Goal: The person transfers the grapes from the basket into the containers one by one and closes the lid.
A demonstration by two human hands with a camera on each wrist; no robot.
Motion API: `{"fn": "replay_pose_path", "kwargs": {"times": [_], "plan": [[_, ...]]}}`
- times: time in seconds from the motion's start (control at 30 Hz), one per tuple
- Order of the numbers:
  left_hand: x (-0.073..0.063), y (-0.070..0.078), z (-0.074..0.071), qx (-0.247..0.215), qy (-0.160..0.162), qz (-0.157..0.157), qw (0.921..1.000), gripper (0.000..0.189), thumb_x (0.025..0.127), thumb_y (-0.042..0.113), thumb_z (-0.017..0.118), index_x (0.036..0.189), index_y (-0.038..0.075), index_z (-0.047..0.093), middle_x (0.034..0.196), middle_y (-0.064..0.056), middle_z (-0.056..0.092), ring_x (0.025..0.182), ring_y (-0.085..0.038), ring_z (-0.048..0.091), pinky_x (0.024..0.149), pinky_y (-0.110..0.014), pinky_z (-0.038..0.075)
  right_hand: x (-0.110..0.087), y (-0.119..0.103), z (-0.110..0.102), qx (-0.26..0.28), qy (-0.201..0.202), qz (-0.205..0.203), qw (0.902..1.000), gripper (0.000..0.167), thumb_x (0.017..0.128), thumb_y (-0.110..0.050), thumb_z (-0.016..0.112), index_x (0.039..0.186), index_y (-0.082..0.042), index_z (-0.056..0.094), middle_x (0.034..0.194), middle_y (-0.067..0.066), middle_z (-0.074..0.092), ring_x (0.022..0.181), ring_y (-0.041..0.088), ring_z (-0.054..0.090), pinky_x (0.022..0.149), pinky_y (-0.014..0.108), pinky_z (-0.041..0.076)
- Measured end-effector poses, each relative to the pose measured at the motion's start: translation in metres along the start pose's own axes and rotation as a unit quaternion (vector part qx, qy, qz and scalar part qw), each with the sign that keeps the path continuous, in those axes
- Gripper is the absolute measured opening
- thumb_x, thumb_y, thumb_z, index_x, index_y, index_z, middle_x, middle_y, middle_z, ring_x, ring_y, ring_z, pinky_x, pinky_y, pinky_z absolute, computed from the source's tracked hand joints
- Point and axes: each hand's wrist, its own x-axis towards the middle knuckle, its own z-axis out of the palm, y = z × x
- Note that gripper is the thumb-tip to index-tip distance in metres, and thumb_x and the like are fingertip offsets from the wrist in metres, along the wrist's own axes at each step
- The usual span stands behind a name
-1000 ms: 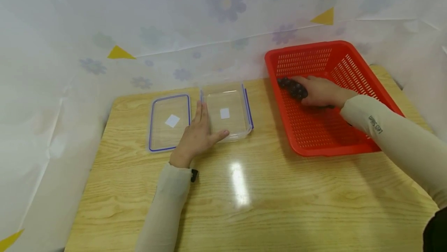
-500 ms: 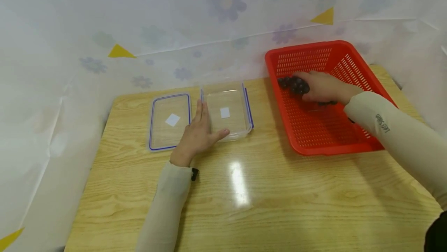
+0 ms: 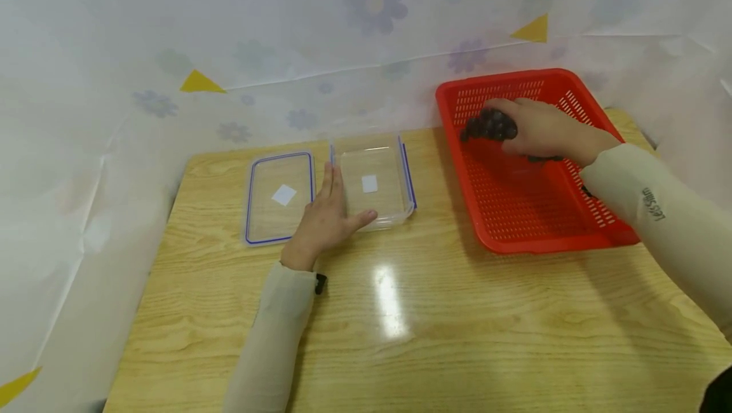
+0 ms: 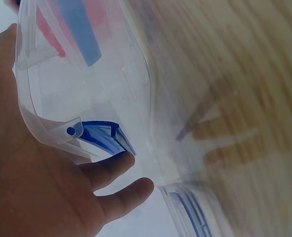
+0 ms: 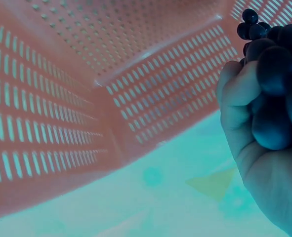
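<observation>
In the head view my right hand (image 3: 540, 127) grips a bunch of dark grapes (image 3: 490, 126) inside the red basket (image 3: 486, 238). The right wrist view shows its fingers curled round the grapes (image 5: 273, 123), with smaller ones beyond the fingertips. My left hand (image 3: 323, 219) rests against the left side of a clear plastic box (image 3: 380, 200), fingers straight and thumb at the near edge. In the left wrist view two fingers touch or nearly touch a blue-edged clip flap (image 4: 106, 136) on the box. To the left lies the clear lid with a blue seal (image 3: 277, 171).
A wooden table (image 3: 400, 349) carries everything. Behind it hangs a white flowered sheet (image 3: 286, 38) with yellow triangles. White square labels show in the box and on the lid. The basket's raised rim stands right of the box, with a strip of table between them.
My right hand has risen and shifted slightly right with the grapes, lifting them off the basket's floor. The left hand has stayed against the box.
</observation>
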Motion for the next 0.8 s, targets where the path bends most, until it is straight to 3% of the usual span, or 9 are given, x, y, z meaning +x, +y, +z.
{"fn": "replay_pose_path", "kwargs": {"times": [0.17,0.3,0.4,0.5,0.6,0.7,0.8], "plan": [[0.001,0.001,0.000,0.003,0.001,-0.001,1.0000,0.118,0.091,0.070,0.058,0.159,0.005,-0.014,0.165,-0.011,-0.023,0.149,-0.042,0.012,0.110,-0.068,0.026,-0.007,-0.005,-0.014,0.004,0.011,0.002,0.9999,0.092,0.086,-0.019,0.072,0.162,-0.014,0.021,0.132,0.026,0.042,0.103,0.041,0.048,0.075,0.051,0.053],[0.003,0.000,0.001,0.002,0.004,0.000,1.0000,0.117,0.092,0.069,0.058,0.159,0.005,-0.013,0.166,-0.012,-0.022,0.150,-0.042,0.012,0.110,-0.069,0.025,-0.012,-0.012,-0.024,0.028,0.022,-0.004,0.9994,0.090,0.088,-0.016,0.068,0.163,-0.016,0.018,0.132,0.027,0.040,0.080,0.032,0.061,0.063,0.047,0.056],[0.004,0.000,0.002,0.000,0.005,-0.001,1.0000,0.118,0.091,0.070,0.057,0.159,0.005,-0.013,0.166,-0.012,-0.021,0.150,-0.041,0.012,0.110,-0.069,0.025,-0.013,-0.019,-0.030,0.041,0.035,-0.015,0.9984,0.087,0.089,-0.012,0.063,0.163,-0.020,0.017,0.131,0.025,0.039,0.057,0.024,0.060,0.053,0.040,0.054],[0.005,0.001,0.002,-0.002,0.006,-0.001,1.0000,0.118,0.091,0.070,0.057,0.159,0.005,-0.013,0.166,-0.011,-0.022,0.150,-0.041,0.012,0.111,-0.068,0.025,-0.011,-0.026,-0.035,0.032,0.050,-0.035,0.9976,0.087,0.089,-0.011,0.062,0.163,-0.021,0.018,0.133,0.024,0.039,0.058,0.026,0.060,0.053,0.040,0.053],[0.006,0.001,0.002,-0.003,0.006,-0.001,1.0000,0.118,0.092,0.069,0.058,0.159,0.005,-0.014,0.165,-0.010,-0.023,0.150,-0.041,0.011,0.111,-0.068,0.023,-0.008,-0.035,-0.037,0.011,0.064,-0.057,0.9963,0.085,0.088,-0.012,0.063,0.162,-0.019,0.021,0.136,0.023,0.041,0.077,0.030,0.059,0.061,0.041,0.051],[0.008,0.002,0.003,-0.006,0.004,-0.001,1.0000,0.117,0.092,0.067,0.059,0.159,0.006,-0.015,0.164,-0.008,-0.026,0.150,-0.041,0.011,0.112,-0.068,0.022,-0.004,-0.046,-0.038,0.003,0.065,-0.065,0.9957,0.082,0.089,-0.012,0.062,0.161,-0.019,0.024,0.137,0.021,0.041,0.084,0.032,0.057,0.062,0.041,0.051],[0.009,0.004,0.003,-0.008,0.005,-0.004,0.9999,0.117,0.092,0.068,0.059,0.159,0.006,-0.015,0.164,-0.008,-0.025,0.150,-0.041,0.010,0.112,-0.068,0.022,-0.001,-0.057,-0.037,0.017,0.054,-0.065,0.9963,0.081,0.090,-0.012,0.061,0.161,-0.021,0.024,0.138,0.020,0.039,0.070,0.030,0.059,0.055,0.039,0.053]]}}
